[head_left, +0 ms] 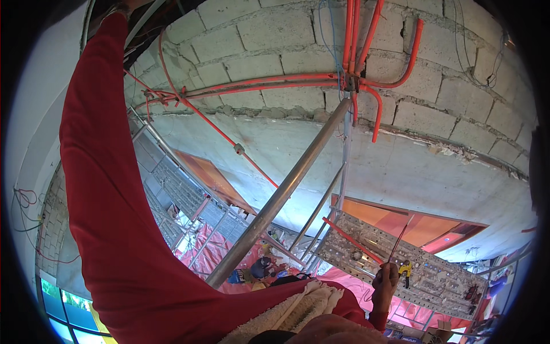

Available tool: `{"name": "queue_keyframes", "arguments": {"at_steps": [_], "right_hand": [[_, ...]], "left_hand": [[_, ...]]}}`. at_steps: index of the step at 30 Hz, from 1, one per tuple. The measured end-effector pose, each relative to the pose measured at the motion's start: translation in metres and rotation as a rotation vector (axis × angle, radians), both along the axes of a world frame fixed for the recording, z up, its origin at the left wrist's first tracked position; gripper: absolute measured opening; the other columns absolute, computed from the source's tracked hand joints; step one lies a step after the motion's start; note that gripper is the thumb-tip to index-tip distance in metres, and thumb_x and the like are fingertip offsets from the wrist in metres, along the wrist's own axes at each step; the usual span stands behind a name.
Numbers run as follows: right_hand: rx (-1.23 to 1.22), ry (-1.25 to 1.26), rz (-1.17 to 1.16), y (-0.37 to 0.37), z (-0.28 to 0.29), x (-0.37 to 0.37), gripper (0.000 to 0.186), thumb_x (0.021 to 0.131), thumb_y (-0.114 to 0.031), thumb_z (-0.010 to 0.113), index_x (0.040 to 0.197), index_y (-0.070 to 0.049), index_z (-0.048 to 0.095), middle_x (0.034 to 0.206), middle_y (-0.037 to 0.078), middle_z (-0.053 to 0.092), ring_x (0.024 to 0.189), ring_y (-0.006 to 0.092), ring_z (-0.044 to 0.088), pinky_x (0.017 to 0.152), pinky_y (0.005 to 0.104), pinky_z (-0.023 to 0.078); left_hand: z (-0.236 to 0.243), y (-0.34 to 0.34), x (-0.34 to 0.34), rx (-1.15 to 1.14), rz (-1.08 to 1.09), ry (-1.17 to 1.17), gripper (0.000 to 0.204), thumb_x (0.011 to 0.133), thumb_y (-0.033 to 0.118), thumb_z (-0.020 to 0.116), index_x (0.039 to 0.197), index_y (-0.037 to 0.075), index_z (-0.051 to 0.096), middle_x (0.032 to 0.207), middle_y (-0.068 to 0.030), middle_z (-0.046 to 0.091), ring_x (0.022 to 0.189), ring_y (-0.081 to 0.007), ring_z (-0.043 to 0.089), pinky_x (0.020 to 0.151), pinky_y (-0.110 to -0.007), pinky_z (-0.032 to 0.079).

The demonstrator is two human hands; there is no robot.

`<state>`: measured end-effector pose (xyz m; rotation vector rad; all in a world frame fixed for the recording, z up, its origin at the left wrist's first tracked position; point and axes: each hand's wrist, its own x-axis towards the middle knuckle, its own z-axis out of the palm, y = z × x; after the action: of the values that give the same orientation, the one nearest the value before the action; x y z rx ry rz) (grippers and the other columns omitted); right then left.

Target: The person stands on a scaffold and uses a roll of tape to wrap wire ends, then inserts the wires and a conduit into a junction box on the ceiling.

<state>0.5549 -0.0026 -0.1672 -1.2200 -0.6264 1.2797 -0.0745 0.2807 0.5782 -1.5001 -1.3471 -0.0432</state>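
My left arm, in a red sleeve, reaches up to the top left. Only a part of my left hand shows at the frame's edge, and its fingers are hidden. Low on the right, my right hand is closed around a thin dark reddish rod, which points upward. Beside that hand, an orange tube slants across the perforated scaffold platform; whether the hand touches its end, I cannot tell. A yellow and black tool is just right of the hand.
A steel scaffold pipe crosses diagonally before me. Orange conduits run along the block wall, with several bent ends at upper right. Thin blue wires hang there. Far below, a person is near pink sheeting.
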Motion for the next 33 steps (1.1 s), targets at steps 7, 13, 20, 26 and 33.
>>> {"name": "queue_keyframes", "arguments": {"at_steps": [7, 13, 20, 26, 33], "right_hand": [[-0.028, -0.006, -0.044, -0.005, -0.02, 0.014, 0.026, 0.107, -0.035, 0.058, 0.094, -0.012, 0.058, 0.066, -0.007, 0.041, 0.049, 0.0001, 0.03, 0.043, 0.0201, 0.019], [-0.019, -0.01, -0.03, 0.006, -0.013, 0.012, 0.027, 0.107, -0.036, 0.059, 0.094, -0.012, 0.059, 0.066, -0.007, 0.042, 0.049, 0.0001, 0.03, 0.043, 0.0202, 0.019], [0.011, -0.056, 0.022, 0.018, -0.01, 0.006, 0.028, 0.106, -0.036, 0.059, 0.093, -0.012, 0.059, 0.066, -0.007, 0.041, 0.05, 0.0001, 0.03, 0.043, 0.0205, 0.019], [0.038, -0.026, 0.022, 0.018, -0.016, 0.01, 0.028, 0.106, -0.036, 0.059, 0.094, -0.012, 0.059, 0.067, -0.006, 0.042, 0.05, 0.0005, 0.03, 0.043, 0.0204, 0.019], [0.031, -0.029, 0.027, 0.017, -0.018, 0.012, 0.027, 0.107, -0.034, 0.057, 0.093, -0.011, 0.058, 0.067, -0.006, 0.044, 0.049, 0.0009, 0.031, 0.042, 0.0199, 0.021]], "left_hand": [[0.032, 0.046, -0.049, -0.244, -0.327, -0.119, 0.051, 0.095, 0.055, 0.053, 0.129, 0.021, 0.07, 0.123, -0.0107, 0.071, 0.124, -0.0311, 0.061, 0.106, -0.065, 0.041], [0.058, 0.038, -0.034, -0.103, -0.407, 0.102, 0.05, 0.094, 0.054, 0.058, 0.128, 0.019, 0.069, 0.128, -0.0123, 0.069, 0.121, -0.0249, 0.063, 0.103, -0.061, 0.045], [-0.041, -0.027, 0.124, 0.174, -0.094, -0.01, 0.035, 0.097, 0.028, 0.06, 0.125, 0.008, 0.066, 0.122, -0.0115, 0.071, 0.117, -0.0315, 0.065, 0.101, -0.052, 0.049], [-0.073, -0.029, 0.229, 0.571, -0.011, 0.183, 0.041, 0.092, 0.025, 0.066, 0.129, 0.008, 0.064, 0.111, -0.0166, 0.074, 0.109, -0.0323, 0.069, 0.097, -0.051, 0.048], [-0.091, -0.046, 0.299, 0.747, -0.137, 0.348, 0.037, 0.094, 0.022, 0.064, 0.126, 0.004, 0.065, 0.104, -0.0178, 0.073, 0.102, -0.0293, 0.068, 0.095, -0.048, 0.046]]}}
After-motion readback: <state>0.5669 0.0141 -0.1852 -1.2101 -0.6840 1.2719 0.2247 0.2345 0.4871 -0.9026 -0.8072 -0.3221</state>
